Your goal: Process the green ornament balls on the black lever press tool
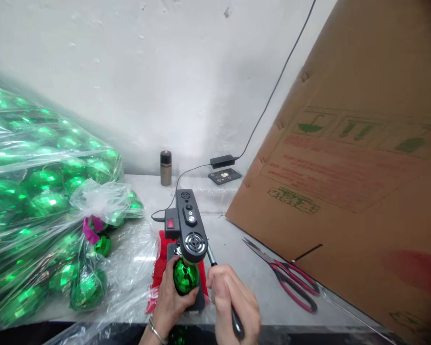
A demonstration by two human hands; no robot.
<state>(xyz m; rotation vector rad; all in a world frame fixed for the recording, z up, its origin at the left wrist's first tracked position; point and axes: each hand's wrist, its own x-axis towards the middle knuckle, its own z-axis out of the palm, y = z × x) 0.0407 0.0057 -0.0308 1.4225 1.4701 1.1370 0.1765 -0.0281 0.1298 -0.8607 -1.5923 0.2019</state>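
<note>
My left hand (pixel 174 292) is closed around a shiny green faceted ball ornament (pixel 186 277), with fingers on its left and thumb at its lower right. The ornament sits directly under the head of a small black bench machine (pixel 191 225), which looks like a little lever press with a red switch on its left side. Where the machine's tip meets the ornament is hidden. My right hand (pixel 233 306) grips the lever (pixel 211 256) on the machine's right, its dark handle end showing below the fist. Red cloth (pixel 160 268) lies beneath the machine's base.
At left, a clear plastic bag (pixel 89 201) holds many green ornaments. Red-and-black scissors (pixel 287 278) lie right of the machine, before a large leaning cardboard box (pixel 345 167). Behind stand a dark-capped bottle (pixel 165 168), a black power adapter (pixel 223 161) with cable, and a flat black phone-like item (pixel 224 176).
</note>
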